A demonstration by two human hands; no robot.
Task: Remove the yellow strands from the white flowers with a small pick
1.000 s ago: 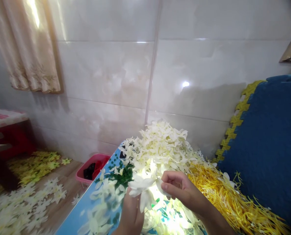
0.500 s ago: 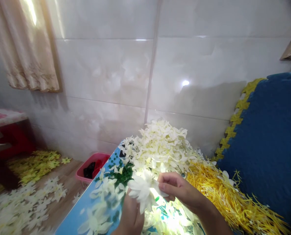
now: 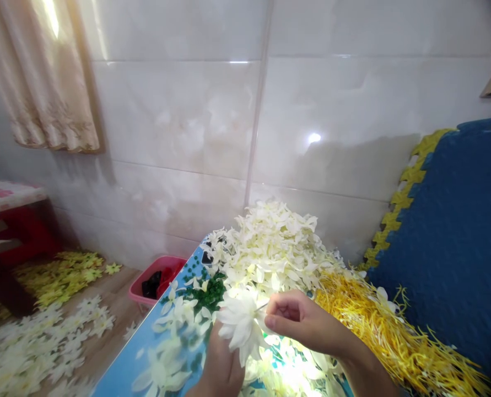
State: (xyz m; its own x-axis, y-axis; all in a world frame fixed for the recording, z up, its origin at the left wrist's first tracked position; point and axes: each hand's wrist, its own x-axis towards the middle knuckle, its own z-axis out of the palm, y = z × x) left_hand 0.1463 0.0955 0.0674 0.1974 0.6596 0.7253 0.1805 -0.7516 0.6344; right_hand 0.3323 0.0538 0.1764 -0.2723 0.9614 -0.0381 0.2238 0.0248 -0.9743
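My left hand (image 3: 222,358) is closed around the base of a white artificial flower (image 3: 242,325) with layered petals, held over the table. Right beside it, my right hand (image 3: 295,320) has its fingers curled and pinched at the edge of a white petal piece (image 3: 265,324). A thin dark stem or wire shows between the flower and these fingers. Behind the hands rises a heap of loose white petals (image 3: 274,248). Small green pieces (image 3: 212,293) lie to the left of the flower. More white petal pieces (image 3: 162,369) are spread at the near left of the table.
A pile of yellow strands (image 3: 365,320) lies at the right, near a blue foam mat (image 3: 460,237) leaning on the wall. Left of the blue table (image 3: 125,358) is a pink basket (image 3: 140,286). White flowers (image 3: 42,342) and yellow ones (image 3: 71,273) cover the floor by a red stool (image 3: 30,231).
My right hand's fingers have curled more, and less of the petal piece shows at their tips. The flower in my left hand has shifted slightly right and down.
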